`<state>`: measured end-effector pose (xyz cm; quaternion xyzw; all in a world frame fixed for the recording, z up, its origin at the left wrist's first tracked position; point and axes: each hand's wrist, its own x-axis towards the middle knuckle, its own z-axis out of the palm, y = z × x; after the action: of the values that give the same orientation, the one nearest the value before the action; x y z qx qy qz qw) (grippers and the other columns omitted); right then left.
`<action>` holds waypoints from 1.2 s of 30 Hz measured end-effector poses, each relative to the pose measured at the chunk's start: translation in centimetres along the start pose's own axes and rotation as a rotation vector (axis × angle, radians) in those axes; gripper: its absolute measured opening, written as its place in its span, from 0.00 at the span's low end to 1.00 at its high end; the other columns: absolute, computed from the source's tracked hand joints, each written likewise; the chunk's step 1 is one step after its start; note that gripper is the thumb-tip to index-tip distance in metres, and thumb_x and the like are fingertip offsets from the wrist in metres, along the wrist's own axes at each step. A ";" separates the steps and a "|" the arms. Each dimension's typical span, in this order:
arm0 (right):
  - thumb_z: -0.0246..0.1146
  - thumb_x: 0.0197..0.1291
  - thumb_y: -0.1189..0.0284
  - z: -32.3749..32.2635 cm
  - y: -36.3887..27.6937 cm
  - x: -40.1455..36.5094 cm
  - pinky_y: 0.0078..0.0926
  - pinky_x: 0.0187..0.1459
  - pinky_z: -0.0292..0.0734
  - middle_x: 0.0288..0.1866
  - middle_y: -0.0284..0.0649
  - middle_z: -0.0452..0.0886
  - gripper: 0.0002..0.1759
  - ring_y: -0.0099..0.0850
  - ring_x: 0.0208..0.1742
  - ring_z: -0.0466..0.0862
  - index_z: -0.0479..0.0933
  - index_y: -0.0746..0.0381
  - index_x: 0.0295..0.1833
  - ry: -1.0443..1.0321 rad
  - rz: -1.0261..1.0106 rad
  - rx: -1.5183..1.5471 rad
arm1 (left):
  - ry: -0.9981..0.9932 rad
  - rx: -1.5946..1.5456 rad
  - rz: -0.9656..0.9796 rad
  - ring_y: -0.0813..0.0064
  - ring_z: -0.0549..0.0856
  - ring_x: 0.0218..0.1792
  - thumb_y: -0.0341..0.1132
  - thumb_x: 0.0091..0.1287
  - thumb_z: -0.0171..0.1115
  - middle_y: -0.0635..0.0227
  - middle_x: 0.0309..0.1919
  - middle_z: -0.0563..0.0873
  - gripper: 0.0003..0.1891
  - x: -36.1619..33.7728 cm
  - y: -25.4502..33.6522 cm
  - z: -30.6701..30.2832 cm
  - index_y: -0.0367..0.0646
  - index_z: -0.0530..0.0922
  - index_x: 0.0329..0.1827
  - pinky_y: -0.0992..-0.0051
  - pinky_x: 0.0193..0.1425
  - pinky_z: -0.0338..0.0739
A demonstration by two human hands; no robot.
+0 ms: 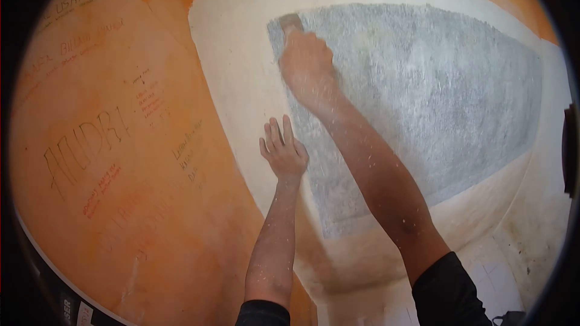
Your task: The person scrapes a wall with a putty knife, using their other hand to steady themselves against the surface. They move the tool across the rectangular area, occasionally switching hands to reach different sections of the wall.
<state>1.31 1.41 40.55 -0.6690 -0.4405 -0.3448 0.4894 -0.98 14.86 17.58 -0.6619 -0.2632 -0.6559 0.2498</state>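
Observation:
My right hand (307, 65) is closed around a small brownish block (291, 22), pressed to the upper left corner of a grey painted panel (423, 96) on the wall. What the block is, I cannot tell. Lower down, my left hand (285, 151) rests with fingers spread on the white border (232, 72), close to the panel's left edge, and holds nothing. Pale specks dot both forearms.
An orange wall (103, 145) with handwriting in black and red fills the left side. Below the panel the white surface bends at a ledge (374, 271). A dark object (570, 151) stands at the far right edge.

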 end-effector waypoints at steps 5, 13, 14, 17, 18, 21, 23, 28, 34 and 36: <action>0.53 0.67 0.73 0.8 0.6 0.4 0.51 0.45 0.83 0.36 0.59 0.85 0.13 0.56 0.43 0.87 0.80 0.63 0.50 0.034 -0.032 0.031 | 0.026 0.015 0.034 0.55 0.62 0.76 0.35 0.66 0.49 0.53 0.75 0.66 0.31 0.3 -0.5 0.2 0.46 0.68 0.76 0.49 0.77 0.49; 0.53 0.68 0.72 -0.6 0.7 1.7 0.51 0.44 0.83 0.36 0.59 0.85 0.13 0.56 0.42 0.87 0.79 0.63 0.53 0.037 -0.025 0.032 | 0.012 0.033 0.039 0.57 0.61 0.77 0.36 0.67 0.49 0.54 0.76 0.65 0.30 0.2 -0.6 0.3 0.46 0.69 0.75 0.50 0.77 0.48; 0.53 0.69 0.71 -1.7 -0.2 2.9 0.51 0.44 0.83 0.35 0.59 0.85 0.13 0.56 0.42 0.87 0.79 0.63 0.53 0.035 -0.029 0.032 | 0.011 0.027 0.045 0.57 0.61 0.77 0.36 0.67 0.48 0.54 0.76 0.65 0.30 0.0 -0.9 0.3 0.46 0.69 0.75 0.50 0.77 0.48; 0.53 0.70 0.71 -0.1 -0.1 2.0 0.51 0.43 0.83 0.35 0.59 0.85 0.14 0.55 0.42 0.87 0.79 0.63 0.53 0.039 -0.073 0.015 | -0.005 0.013 0.020 0.56 0.62 0.76 0.36 0.67 0.48 0.54 0.75 0.66 0.30 0.2 -0.5 0.0 0.47 0.69 0.75 0.49 0.77 0.48; 0.54 0.70 0.70 0.7 0.5 0.9 0.51 0.43 0.83 0.35 0.58 0.85 0.14 0.55 0.42 0.87 0.80 0.63 0.53 0.068 -0.090 0.016 | -0.018 0.008 0.026 0.56 0.62 0.76 0.36 0.67 0.48 0.54 0.75 0.66 0.30 0.3 -0.6 -0.3 0.47 0.69 0.75 0.49 0.77 0.48; 0.53 0.70 0.71 0.0 1.4 -1.3 0.52 0.43 0.83 0.36 0.57 0.85 0.13 0.55 0.42 0.87 0.81 0.64 0.50 0.005 -0.031 -0.017 | 0.014 -0.006 0.039 0.55 0.62 0.76 0.36 0.66 0.49 0.54 0.75 0.66 0.31 0.3 -0.8 -0.1 0.47 0.69 0.75 0.49 0.77 0.48; 0.53 0.70 0.71 0.4 1.2 -0.3 0.51 0.44 0.82 0.37 0.57 0.85 0.13 0.54 0.42 0.87 0.81 0.64 0.49 0.022 -0.020 -0.007 | 0.016 -0.001 0.043 0.55 0.62 0.76 0.36 0.66 0.49 0.53 0.75 0.66 0.31 0.2 -0.9 0.1 0.47 0.69 0.75 0.49 0.77 0.49; 0.53 0.69 0.72 -1.0 0.8 0.0 0.51 0.45 0.82 0.37 0.56 0.85 0.13 0.54 0.43 0.87 0.81 0.64 0.49 -0.049 0.005 -0.023 | -0.005 0.015 0.039 0.55 0.62 0.76 0.36 0.66 0.49 0.53 0.75 0.66 0.31 0.1 -0.7 -0.2 0.47 0.69 0.75 0.49 0.76 0.49; 0.54 0.68 0.73 -0.2 0.8 -0.2 0.51 0.46 0.82 0.38 0.57 0.86 0.12 0.55 0.44 0.87 0.81 0.66 0.47 -0.033 0.010 -0.007 | 0.004 0.028 0.022 0.56 0.62 0.76 0.35 0.66 0.49 0.53 0.75 0.65 0.31 -0.4 -0.4 0.0 0.47 0.69 0.75 0.49 0.76 0.50; 0.54 0.67 0.75 -0.5 0.9 -1.0 0.49 0.46 0.83 0.40 0.57 0.86 0.11 0.54 0.45 0.87 0.80 0.68 0.47 -0.065 -0.019 0.025 | 0.001 0.054 0.034 0.55 0.62 0.76 0.36 0.66 0.49 0.53 0.75 0.65 0.30 0.1 -0.7 0.1 0.47 0.69 0.75 0.49 0.76 0.50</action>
<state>1.74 0.53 39.47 -0.6694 -0.4667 -0.3221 0.4799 -1.34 15.44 17.71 -0.6591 -0.2692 -0.6445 0.2787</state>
